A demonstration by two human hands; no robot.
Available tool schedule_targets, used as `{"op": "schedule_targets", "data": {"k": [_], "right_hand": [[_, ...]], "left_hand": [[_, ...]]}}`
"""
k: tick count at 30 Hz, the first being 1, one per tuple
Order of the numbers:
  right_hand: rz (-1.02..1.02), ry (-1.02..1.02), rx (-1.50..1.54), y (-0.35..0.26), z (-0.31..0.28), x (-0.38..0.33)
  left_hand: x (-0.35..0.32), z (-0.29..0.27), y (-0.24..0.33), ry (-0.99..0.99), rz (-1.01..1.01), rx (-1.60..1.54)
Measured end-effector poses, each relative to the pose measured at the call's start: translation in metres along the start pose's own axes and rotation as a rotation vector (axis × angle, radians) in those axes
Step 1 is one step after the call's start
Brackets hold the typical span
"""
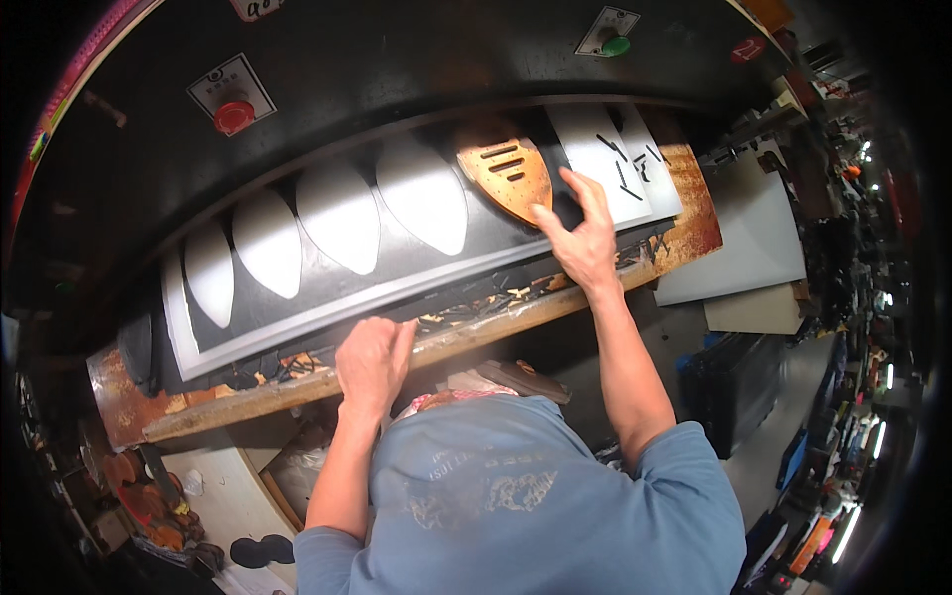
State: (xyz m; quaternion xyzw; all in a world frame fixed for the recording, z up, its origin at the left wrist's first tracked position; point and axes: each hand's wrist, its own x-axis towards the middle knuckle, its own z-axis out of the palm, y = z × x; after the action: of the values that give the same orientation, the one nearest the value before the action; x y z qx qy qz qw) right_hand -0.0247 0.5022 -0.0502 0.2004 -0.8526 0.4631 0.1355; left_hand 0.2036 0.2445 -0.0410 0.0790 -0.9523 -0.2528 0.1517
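Observation:
A leaf-shaped cutting die [509, 178], orange-brown with several dark slots, lies on a black sheet [327, 307] under the press. My right hand [583, 230] is at its pointed near end. The thumb touches the die's edge and the index finger stretches out beside it, fingers apart. Left of the die, several leaf-shaped openings in the black sheet show the white board [188, 362] underneath. My left hand [372, 362] is curled closed at the front wooden ledge [461, 337], left of my body; nothing shows in it.
Thin black strips [622, 178] lie on the white board at right. Black and tan scraps [496, 300] litter the gap behind the ledge. The dark press front carries a red button [235, 117] and a green button [616, 46]. White sheets [749, 243] stick out at far right.

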Motion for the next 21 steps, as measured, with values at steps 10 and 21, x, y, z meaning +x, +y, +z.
{"op": "schedule_targets", "data": {"k": [10,21], "right_hand": [[-0.085,-0.415,-0.362,-0.018,0.045,0.073],[-0.08,-0.43,-0.337,-0.019,0.042,0.081]], "left_hand": [[0.036,-0.02,-0.001,-0.113,0.036,-0.433],[0.236,0.069,0.005,-0.033,0.218,-0.045]]}}
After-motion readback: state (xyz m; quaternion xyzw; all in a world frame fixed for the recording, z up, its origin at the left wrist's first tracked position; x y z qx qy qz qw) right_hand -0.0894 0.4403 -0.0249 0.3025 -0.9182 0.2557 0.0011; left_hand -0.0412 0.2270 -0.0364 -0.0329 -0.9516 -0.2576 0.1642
